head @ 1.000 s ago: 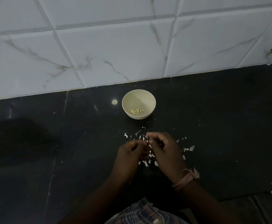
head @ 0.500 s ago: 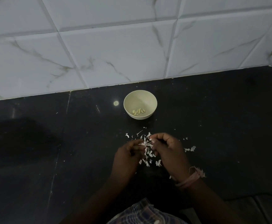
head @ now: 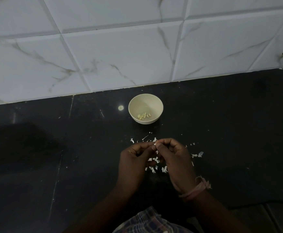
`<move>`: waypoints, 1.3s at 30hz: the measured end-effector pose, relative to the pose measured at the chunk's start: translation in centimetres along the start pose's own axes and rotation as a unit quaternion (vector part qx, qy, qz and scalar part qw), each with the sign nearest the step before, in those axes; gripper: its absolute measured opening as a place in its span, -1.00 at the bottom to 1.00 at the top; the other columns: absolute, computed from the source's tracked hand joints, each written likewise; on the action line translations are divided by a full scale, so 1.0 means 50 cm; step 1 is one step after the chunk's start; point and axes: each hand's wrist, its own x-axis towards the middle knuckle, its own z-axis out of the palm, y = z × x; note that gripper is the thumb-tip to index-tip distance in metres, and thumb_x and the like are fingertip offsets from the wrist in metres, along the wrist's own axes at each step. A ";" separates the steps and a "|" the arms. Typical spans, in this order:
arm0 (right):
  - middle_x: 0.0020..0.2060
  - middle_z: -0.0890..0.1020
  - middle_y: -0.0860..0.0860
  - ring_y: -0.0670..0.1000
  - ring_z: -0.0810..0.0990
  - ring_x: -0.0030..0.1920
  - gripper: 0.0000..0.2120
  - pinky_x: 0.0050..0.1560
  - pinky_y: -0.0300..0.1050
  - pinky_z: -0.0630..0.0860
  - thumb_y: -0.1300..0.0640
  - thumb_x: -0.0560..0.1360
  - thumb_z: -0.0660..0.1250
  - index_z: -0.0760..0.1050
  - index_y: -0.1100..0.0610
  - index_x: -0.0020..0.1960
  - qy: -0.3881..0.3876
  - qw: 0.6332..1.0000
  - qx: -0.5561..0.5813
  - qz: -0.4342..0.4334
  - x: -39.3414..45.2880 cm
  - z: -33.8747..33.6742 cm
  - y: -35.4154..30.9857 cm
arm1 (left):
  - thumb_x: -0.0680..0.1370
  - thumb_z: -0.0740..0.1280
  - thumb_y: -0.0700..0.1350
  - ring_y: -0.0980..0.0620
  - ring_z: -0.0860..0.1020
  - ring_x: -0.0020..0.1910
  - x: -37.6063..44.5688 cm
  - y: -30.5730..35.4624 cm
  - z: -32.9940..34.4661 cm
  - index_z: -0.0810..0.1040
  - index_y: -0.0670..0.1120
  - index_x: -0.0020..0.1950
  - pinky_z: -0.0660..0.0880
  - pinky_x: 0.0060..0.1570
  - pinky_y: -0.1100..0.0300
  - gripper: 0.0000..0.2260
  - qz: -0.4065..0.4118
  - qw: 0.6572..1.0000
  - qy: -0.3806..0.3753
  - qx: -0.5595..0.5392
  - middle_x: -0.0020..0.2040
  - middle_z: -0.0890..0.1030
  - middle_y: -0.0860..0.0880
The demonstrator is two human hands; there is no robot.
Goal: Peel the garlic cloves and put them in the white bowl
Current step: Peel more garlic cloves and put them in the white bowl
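Left hand and right hand pinch garlic clove between fingertips, just nearer than white bowl. Bowl holds peeled cloves. Skin scraps under hands. Advice: peel over scraps, drop only bare clove into bowl.

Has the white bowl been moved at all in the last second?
No. The white bowl sits at the same spot below the tile seam of the wall, same gap to the counter's back edge.

Bowl (cloves inside) sits behind the hands, peels beneath
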 end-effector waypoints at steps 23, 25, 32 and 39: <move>-0.18 0.62 -0.12 -0.12 0.61 -0.18 -0.91 -0.20 -0.31 0.53 0.22 0.45 0.46 0.62 0.05 -0.13 -0.006 0.944 -0.277 -0.181 -0.005 -0.024 -0.016 | 0.54 0.47 -0.24 0.03 0.73 -0.14 -0.004 0.013 -0.014 0.75 -0.05 -0.04 0.64 -0.07 0.16 -0.89 0.069 0.989 -0.010 0.133 -0.17 0.75 0.03; -0.20 0.63 -0.11 -0.12 0.61 -0.19 -0.91 -0.23 -0.36 0.49 0.23 0.44 0.47 0.63 0.05 -0.15 -0.006 0.950 -0.266 -0.166 -0.006 -0.022 -0.017 | 0.53 0.47 -0.24 0.06 0.73 -0.16 -0.002 0.015 -0.015 0.76 -0.04 -0.04 0.64 -0.10 0.21 -0.88 0.083 0.984 -0.012 0.159 -0.18 0.75 0.06; -0.33 0.64 -0.07 -0.17 0.58 -0.33 -0.88 -0.33 -0.39 0.43 0.26 0.43 0.47 0.63 0.06 -0.21 -0.013 0.966 -0.225 -0.127 -0.010 -0.019 -0.024 | 0.54 0.46 -0.25 0.03 0.72 -0.22 0.000 0.028 -0.020 0.74 -0.08 -0.09 0.59 -0.19 0.29 -0.90 0.083 0.980 -0.042 0.175 -0.23 0.74 0.02; -0.39 0.63 -0.06 -0.20 0.54 -0.39 -0.87 -0.35 -0.33 0.44 0.28 0.46 0.45 0.63 0.10 -0.22 -0.040 0.978 -0.180 -0.096 -0.016 -0.014 -0.033 | 0.58 0.42 -0.24 -0.08 0.73 -0.17 0.009 0.030 -0.029 0.73 -0.13 -0.05 0.62 -0.14 0.18 -0.91 0.035 0.988 -0.074 0.133 -0.18 0.74 -0.09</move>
